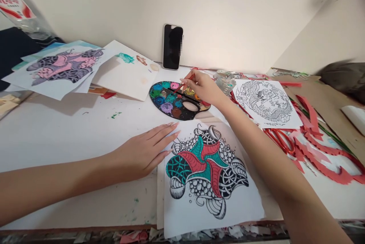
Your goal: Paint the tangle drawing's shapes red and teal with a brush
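Observation:
My right hand (201, 86) pinches a thin red paintbrush (182, 86) above the palette, its tip down among the paint wells. The black oval palette (182, 115) carries several paint colours, among them green, blue, purple, pink and brown. Flat on the upper left edge of a patterned drawing (205, 168) rests my left hand (151, 147), fingers stretched out and holding nothing. The drawing has swirls painted red and teal; its outer leaves and bubbles are black and white.
A phone (172, 48) leans on the wall behind the palette. Right of it stand a clear water cup (225, 81), a dragon print (264, 103), red-handled scissors (281, 141) and red paper scraps (327, 160). At left lie a painted sheet (64, 65) and a stained white board (128, 76).

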Motion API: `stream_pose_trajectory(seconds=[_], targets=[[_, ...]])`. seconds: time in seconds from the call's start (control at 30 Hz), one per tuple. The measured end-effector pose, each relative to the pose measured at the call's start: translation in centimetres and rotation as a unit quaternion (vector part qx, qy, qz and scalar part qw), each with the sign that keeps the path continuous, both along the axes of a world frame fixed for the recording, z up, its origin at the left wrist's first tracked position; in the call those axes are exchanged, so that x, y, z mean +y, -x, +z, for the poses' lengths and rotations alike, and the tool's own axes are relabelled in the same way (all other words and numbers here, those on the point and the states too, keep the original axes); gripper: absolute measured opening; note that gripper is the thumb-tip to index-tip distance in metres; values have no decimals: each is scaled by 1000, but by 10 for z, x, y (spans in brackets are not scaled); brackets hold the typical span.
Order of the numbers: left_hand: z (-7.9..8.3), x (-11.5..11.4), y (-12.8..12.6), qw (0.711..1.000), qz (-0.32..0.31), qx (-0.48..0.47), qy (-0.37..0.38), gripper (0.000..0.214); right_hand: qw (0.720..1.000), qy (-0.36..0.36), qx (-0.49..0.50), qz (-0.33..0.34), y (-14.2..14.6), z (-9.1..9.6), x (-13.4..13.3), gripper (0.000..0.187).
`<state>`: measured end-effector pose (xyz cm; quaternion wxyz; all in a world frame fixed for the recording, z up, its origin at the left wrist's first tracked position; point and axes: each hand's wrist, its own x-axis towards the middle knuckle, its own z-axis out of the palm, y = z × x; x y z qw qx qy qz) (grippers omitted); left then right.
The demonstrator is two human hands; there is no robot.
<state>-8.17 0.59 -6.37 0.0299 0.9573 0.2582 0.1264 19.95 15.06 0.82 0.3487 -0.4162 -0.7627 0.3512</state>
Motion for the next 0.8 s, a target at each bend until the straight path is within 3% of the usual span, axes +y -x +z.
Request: stream_pose_trajectory(seconds=[0.17,0.33,0.43,0.57,0.73,0.8], targets=[[0,0,1,1000,-1,-2,7,61,995,59,-12,74,-1,6,-3,37],[1,0,-1,1000,-1,-3,-12,60,998,29,2,52,-2,4,0,22],[2,0,-1,1000,-4,-5,-22,59,996,50,-2,78,-2,4,1,20],[2,0,-1,999,-6,-15,-31,58,997,41,4,68,-1,4,1,23],[2,-1,-2,999,-7,-8,-52,57,995,57,8,83,4,3,0,40],[3,-1,-2,998,-9,-4,-67,56,998,34,-4,55,4,4,-1,43]])
